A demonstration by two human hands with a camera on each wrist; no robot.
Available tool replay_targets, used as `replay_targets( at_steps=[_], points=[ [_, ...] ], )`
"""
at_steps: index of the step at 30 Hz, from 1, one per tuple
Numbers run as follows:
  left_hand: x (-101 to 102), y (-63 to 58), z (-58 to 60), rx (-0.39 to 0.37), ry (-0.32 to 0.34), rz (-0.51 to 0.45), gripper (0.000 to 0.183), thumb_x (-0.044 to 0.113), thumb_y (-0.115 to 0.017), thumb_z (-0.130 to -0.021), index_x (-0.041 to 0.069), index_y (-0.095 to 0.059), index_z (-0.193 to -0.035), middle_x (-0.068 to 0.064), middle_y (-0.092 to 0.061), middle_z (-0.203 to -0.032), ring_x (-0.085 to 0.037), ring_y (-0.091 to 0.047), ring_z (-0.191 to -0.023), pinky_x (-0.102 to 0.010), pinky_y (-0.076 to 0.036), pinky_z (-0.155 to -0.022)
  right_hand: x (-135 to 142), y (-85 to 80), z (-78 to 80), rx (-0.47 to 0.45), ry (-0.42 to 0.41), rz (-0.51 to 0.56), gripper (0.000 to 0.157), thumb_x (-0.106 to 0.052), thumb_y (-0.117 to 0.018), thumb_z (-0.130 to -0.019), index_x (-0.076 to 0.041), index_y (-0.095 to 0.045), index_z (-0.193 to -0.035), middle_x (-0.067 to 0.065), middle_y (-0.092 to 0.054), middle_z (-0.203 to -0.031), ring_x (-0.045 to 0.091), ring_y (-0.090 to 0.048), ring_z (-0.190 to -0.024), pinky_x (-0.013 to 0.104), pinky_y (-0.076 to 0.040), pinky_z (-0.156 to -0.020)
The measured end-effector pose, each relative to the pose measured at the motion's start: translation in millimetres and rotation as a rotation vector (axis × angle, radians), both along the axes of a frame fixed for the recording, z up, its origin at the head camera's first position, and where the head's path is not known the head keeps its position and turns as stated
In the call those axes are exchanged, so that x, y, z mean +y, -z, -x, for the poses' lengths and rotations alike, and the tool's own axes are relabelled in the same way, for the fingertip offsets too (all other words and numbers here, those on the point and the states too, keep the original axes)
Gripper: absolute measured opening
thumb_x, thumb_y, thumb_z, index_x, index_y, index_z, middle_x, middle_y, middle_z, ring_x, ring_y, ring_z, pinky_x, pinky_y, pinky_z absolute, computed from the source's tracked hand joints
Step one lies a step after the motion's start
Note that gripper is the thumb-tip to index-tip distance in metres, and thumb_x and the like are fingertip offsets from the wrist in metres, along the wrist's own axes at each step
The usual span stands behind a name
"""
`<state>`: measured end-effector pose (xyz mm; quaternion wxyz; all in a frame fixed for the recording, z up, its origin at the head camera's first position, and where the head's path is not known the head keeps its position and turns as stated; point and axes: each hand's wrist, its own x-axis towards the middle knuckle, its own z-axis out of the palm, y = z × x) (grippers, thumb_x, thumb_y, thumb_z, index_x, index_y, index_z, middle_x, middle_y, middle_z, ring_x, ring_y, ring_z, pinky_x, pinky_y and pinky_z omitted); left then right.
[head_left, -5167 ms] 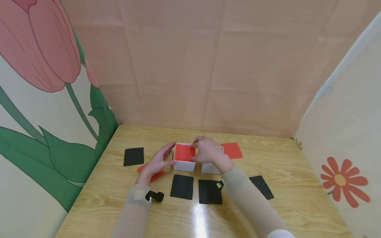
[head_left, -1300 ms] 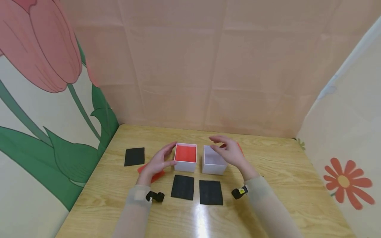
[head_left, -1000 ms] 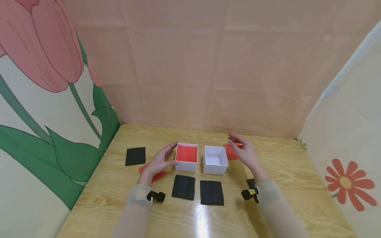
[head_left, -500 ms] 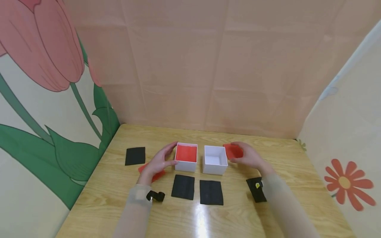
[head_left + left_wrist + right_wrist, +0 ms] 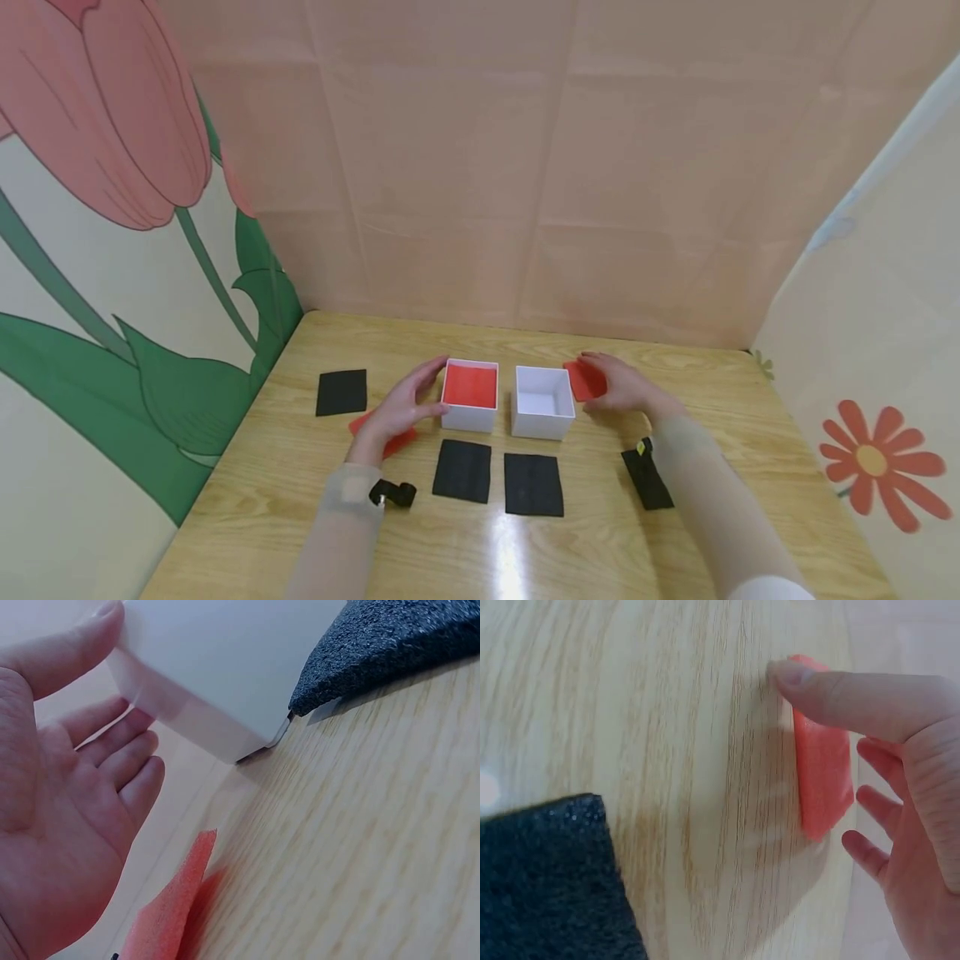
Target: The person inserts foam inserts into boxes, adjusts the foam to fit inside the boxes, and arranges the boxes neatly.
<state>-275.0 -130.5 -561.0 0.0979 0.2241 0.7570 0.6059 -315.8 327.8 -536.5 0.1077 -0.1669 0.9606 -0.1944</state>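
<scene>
My left hand point(image 5: 403, 408) holds the left side of a white box point(image 5: 469, 419), thumb at the near corner and fingers toward the far one. The left wrist view shows this thumb point(image 5: 71, 652) against the box wall. A red foam sheet point(image 5: 470, 385) lies inside that box. To its right stands a second white box point(image 5: 542, 425) with a bare inside. My right hand point(image 5: 622, 385) grips another red foam sheet point(image 5: 584, 381) beside the second box. Its thumb point(image 5: 832, 694) overlaps the sheet's edge in the right wrist view; part of the sheet is hidden behind the hand.
Two black foam sheets point(image 5: 462, 472) lie in front of the boxes. One black sheet point(image 5: 342, 392) is at the far left, another point(image 5: 647, 481) under the right wrist. Partly hidden by the left hand is a red sheet point(image 5: 401, 442). A fabric backdrop point(image 5: 450, 167) closes off the table's back.
My right hand has left the boxes, crossed over the second box and come down to the red sheet on the right. My left hand has stayed at the left box.
</scene>
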Motion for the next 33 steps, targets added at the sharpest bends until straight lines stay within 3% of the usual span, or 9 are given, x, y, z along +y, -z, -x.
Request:
replay_targets(
  at_steps=[5,10,16,24,33],
  points=[
    [0.6,0.1,0.4,0.009,0.008,0.006,0.092,0.015,-0.085,-0.093,0.010,-0.032,-0.169,-0.004,-0.032,-0.174,-0.026,-0.028,-0.161,-0.046,-0.027,-0.128,1.6,-0.2,1.4,-0.002,-0.005,-0.040,0.092,-0.024,-0.091,-0.082,-0.001,-0.046,-0.159,0.026,-0.049,-0.157,0.050,-0.045,-0.139,0.071,-0.041,-0.112],
    [1.0,-0.1,-0.2,0.003,0.001,0.004,0.091,0.015,-0.085,-0.094,0.013,-0.034,-0.169,-0.003,-0.032,-0.174,-0.025,-0.028,-0.161,-0.045,-0.027,-0.128,2.0,-1.1,0.7,0.019,0.012,-0.090,0.090,-0.031,-0.090,-0.082,0.000,-0.050,-0.156,0.029,-0.047,-0.157,0.054,-0.042,-0.140,0.075,-0.040,-0.109],
    [1.0,-0.2,-1.6,-0.003,0.000,0.010,0.091,0.015,-0.085,-0.093,0.014,-0.034,-0.169,-0.005,-0.031,-0.174,-0.027,-0.027,-0.161,-0.047,-0.027,-0.128,2.7,-0.6,-1.8,-0.025,0.072,-0.073,0.089,-0.033,-0.091,-0.082,-0.004,-0.052,-0.156,0.028,-0.044,-0.157,0.054,-0.040,-0.140,0.075,-0.041,-0.109],
    [1.4,1.4,-1.9,-0.012,-0.016,0.022,0.095,0.018,-0.087,-0.092,0.014,-0.033,-0.169,-0.002,-0.031,-0.175,-0.024,-0.027,-0.161,-0.044,-0.028,-0.127,8.4,6.1,0.2,-0.060,0.128,-0.074,0.097,-0.048,-0.093,-0.078,-0.010,-0.053,-0.157,0.026,-0.043,-0.157,0.051,-0.043,-0.136,0.073,-0.045,-0.104],
    [1.2,-3.0,-2.2,-0.013,-0.006,0.022,0.093,0.015,-0.085,-0.093,0.009,-0.031,-0.169,-0.004,-0.030,-0.175,-0.026,-0.027,-0.161,-0.045,-0.027,-0.128,10.3,9.8,0.0,-0.028,0.141,-0.075,0.101,-0.052,-0.093,-0.077,-0.008,-0.052,-0.158,0.027,-0.046,-0.156,0.050,-0.044,-0.137,0.078,-0.039,-0.107]
  ],
)
